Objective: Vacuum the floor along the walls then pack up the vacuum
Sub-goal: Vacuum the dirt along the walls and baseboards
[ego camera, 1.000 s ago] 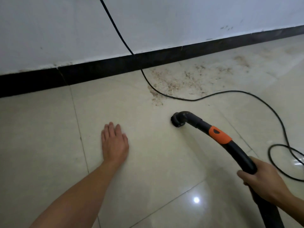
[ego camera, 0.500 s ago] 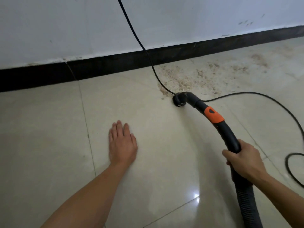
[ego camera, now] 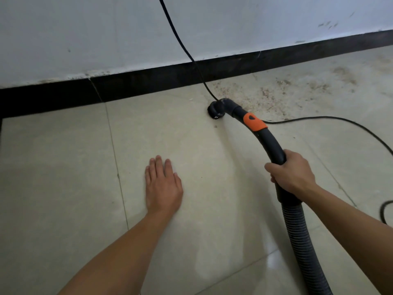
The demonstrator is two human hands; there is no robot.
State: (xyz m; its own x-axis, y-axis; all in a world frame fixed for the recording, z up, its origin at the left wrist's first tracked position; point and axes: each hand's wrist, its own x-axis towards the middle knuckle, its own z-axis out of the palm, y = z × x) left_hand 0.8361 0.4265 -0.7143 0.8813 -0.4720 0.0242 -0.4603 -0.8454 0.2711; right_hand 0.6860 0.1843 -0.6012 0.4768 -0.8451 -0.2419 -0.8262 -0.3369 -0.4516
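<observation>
Pale glossy floor (ego camera: 63,167) tiles fill the view, meeting a white wall (ego camera: 85,28) with a black skirting (ego camera: 148,81) along its foot. Brown dust (ego camera: 265,94) is scattered over the tiles by the skirting, right of centre.

And there's the vacuum's nozzle (ego camera: 215,109), down on the floor at the left edge of that dusty patch, close to the skirting. From it a black curved tube (ego camera: 272,143) arcs back toward the person, with an orange collar (ego camera: 254,122) near the nozzle end. Below the grip, the tube joins a ribbed hose (ego camera: 302,237) that runs off the bottom of the picture.

Right hand (ego camera: 294,173) is on the tube, fingers (ego camera: 271,167) curled round it where the curve ends, just above the ribbed section.

Left hand (ego camera: 162,186) lies flat, palm down, on a clean tile, well apart from the nozzle. Its fingers (ego camera: 158,165) are straight and held close together, pointing at the wall. The thumb is hidden behind the hand.

A black cord (ego camera: 180,43) comes down across the wall, passes over the skirting and reaches the floor right by the nozzle. It runs on behind the tube and curves away to the right edge.
</observation>
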